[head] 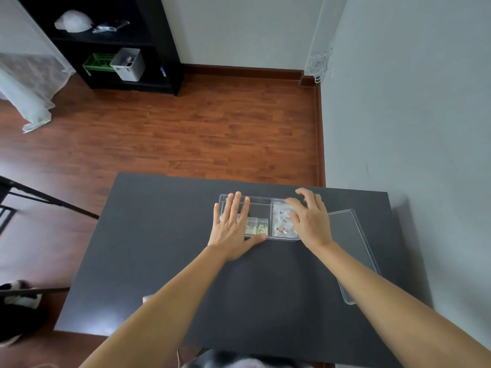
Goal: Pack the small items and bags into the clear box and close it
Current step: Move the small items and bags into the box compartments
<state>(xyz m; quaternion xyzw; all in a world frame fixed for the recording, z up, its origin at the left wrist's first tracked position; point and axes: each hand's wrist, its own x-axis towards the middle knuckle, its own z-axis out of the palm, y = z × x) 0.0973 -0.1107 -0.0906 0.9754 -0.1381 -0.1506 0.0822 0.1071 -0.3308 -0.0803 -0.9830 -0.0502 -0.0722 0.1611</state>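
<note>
A clear box with a middle divider lies open on the dark table. Its left compartment holds small bags of yellow-green bits. In the right compartment lie bags with a barcode label and red pieces. My left hand rests flat over the box's left part, fingers spread, thumb along the front wall. My right hand hovers with curled fingers over the right compartment, fingertips on the bags. The clear lid lies on the table to the right, partly under my right forearm.
A grey wall runs close along the table's right side. Beyond the table is wooden floor, with a black shelf unit at the far left. A black metal frame stands left of the table.
</note>
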